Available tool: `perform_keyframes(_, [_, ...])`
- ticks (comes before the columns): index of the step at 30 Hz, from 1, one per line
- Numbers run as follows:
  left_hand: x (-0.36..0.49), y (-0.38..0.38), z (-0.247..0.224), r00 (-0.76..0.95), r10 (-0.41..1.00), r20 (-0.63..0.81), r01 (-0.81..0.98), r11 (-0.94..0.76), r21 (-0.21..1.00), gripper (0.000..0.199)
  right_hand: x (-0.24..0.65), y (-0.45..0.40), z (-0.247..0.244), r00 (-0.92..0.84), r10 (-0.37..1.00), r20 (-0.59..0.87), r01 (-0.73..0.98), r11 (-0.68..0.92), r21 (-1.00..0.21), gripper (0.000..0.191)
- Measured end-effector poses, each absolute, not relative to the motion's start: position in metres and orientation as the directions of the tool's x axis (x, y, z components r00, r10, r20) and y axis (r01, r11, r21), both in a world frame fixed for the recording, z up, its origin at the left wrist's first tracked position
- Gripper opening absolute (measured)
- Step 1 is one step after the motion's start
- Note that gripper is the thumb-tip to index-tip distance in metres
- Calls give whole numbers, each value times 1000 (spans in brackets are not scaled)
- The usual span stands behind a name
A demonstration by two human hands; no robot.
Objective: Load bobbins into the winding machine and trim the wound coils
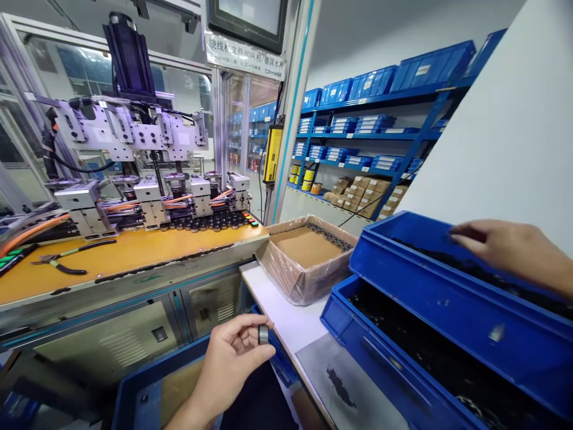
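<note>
My left hand (pixel 228 358) is closed around a small metal ring with dark edges (pixel 263 334), pinched between thumb and fingers in front of the white side table. Over the upper blue bin (pixel 430 286), my right hand (pixel 505 248) has its thumb and fingers pressed together. A small dark piece seems to be at its fingertips, but blur hides what it is. Many small black parts (pixel 474 269) lie in that bin. Under it, the lower blue bin (pixel 380 364) holds more dark pieces, with a few lighter rings among them.
A plastic-lined cardboard box (pixel 299 278) with dark parts along its far side stands on the white side table (pixel 277 310). Left is a winding machine (pixel 147 173) above an orange worktop (pixel 134 257) with pliers (pixel 74 257) and rows of black parts (pixel 210 222). Blue shelves (pixel 371 89) stand behind.
</note>
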State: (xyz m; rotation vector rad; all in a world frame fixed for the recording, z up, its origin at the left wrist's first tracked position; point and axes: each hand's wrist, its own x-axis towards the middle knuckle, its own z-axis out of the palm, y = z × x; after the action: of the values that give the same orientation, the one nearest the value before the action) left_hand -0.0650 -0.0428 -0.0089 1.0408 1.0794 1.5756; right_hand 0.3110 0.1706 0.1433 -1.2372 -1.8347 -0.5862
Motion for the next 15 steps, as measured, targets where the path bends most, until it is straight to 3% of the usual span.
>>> perform_keyframes(3, [-56, -37, -7, -156, 979, 131, -221, -164, 961, 30, 280, 135, 129, -310, 572, 759, 815, 571, -98, 24])
perform_keyframes(5, [-48, -33, -4, -118, 981, 152, -184, -172, 968, 29, 244, 97, 106, -457, 438, 774, 579, 807, -116, 10])
perform_keyframes(7, [-39, -30, 0, -97, 975, 202, -117, -213, 970, 29, 207, 65, 78, -559, 355, 749, 304, 928, -214, 7])
perform_keyframes(10, [-30, -27, 2, -78, 955, 285, -18, -287, 958, 30, 173, 39, 42, -580, 335, 743, 45, 923, -381, 9])
perform_keyframes(15, [-21, -24, -6, -43, 951, 305, 27, -304, 952, 34, 169, 34, 18, -547, 359, 756, -52, 887, -459, 9])
